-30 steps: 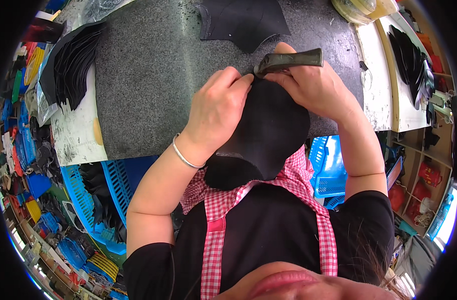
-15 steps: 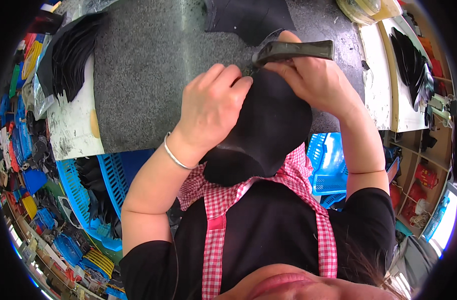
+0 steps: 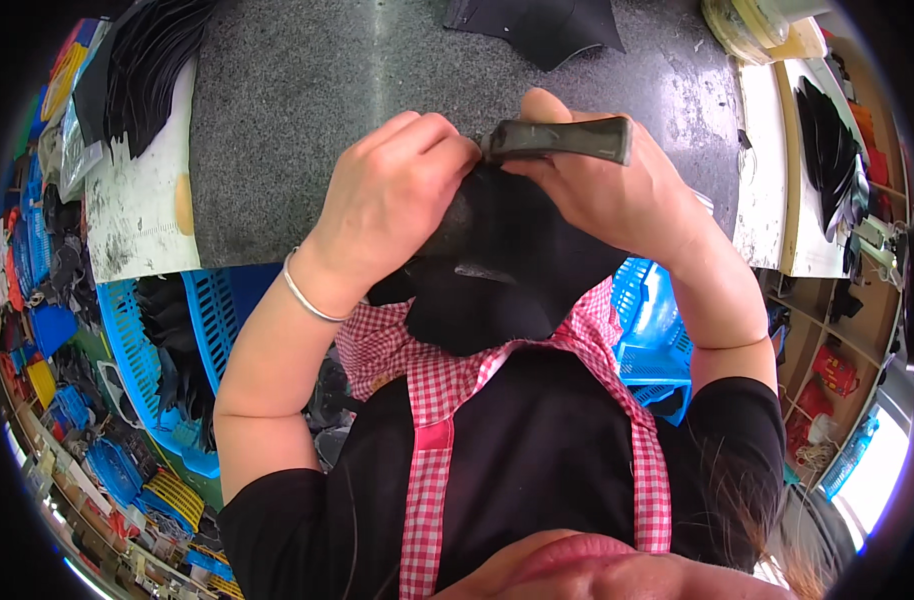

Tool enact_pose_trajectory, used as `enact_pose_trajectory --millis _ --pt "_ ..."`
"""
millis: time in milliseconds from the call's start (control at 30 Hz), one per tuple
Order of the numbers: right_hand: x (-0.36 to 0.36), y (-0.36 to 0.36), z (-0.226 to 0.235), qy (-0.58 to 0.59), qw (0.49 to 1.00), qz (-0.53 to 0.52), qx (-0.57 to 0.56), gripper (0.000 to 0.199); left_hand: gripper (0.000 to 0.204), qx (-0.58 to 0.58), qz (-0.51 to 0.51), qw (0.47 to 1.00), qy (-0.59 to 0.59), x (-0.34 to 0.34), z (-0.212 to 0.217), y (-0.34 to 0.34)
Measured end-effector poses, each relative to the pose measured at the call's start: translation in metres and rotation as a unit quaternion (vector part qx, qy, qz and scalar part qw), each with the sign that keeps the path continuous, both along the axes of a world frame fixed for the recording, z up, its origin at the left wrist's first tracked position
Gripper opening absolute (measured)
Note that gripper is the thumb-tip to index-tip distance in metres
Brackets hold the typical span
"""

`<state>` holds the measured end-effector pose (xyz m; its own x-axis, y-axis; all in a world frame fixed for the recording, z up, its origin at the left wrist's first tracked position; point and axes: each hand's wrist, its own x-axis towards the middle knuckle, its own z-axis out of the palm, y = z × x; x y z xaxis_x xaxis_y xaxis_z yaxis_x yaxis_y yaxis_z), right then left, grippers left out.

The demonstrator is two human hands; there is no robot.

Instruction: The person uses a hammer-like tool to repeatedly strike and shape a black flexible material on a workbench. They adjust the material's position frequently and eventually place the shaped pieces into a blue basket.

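Observation:
My left hand (image 3: pixel 385 195) is closed, with thumb and fingertips pinched at the far edge of a black leather-like sheet piece (image 3: pixel 522 225). The piece drapes over the table's near edge toward my apron, and a pale scuffed strip shows on it. A dark metal hammer (image 3: pixel 567 140) is gripped in my right hand (image 3: pixel 622 200). Its head lies across the top of the fingers, one end close to my left fingertips; the handle is hidden. My right thumb and fingers meet near the same edge of the piece, but their exact contact is covered.
Another black cut piece (image 3: pixel 542 28) lies flat on the grey table (image 3: pixel 277 150). Stacks of black pieces stand at left (image 3: pixel 152 80) and right (image 3: pixel 827 150). A tub (image 3: pixel 762 30) is at the far right. Blue baskets (image 3: pixel 212 330) sit below the near edge.
My left hand has moved a little left, and my right hand has shifted left with the hammer. The held piece's near part has turned and folded differently. The view has shifted slightly.

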<state>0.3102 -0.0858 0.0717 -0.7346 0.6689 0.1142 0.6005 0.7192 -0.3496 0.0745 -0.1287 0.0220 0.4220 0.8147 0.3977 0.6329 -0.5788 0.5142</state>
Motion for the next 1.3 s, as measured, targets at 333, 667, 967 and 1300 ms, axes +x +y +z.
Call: enact_pose_trajectory --millis 333,667,967,1300 --pt "-0.009 0.008 -0.003 0.028 0.999 0.008 -0.042 0.026 0.014 -0.002 0.009 0.998 -0.054 -0.014 -0.007 -0.011" --pt "-0.020 0.010 -0.004 0.004 0.999 0.042 -0.014 0.027 0.052 -0.013 -0.125 0.992 -0.025 0.013 -0.003 -0.062" --pt "0.000 -0.010 0.001 0.132 0.986 0.046 -0.088 0.017 0.033 -0.129 -0.186 0.972 -0.066 0.000 -0.008 -0.063" --pt "0.042 -0.105 -0.038 -0.061 0.964 0.023 -0.258 0.030 0.044 -0.138 0.140 0.968 -0.153 -0.001 0.007 0.063"
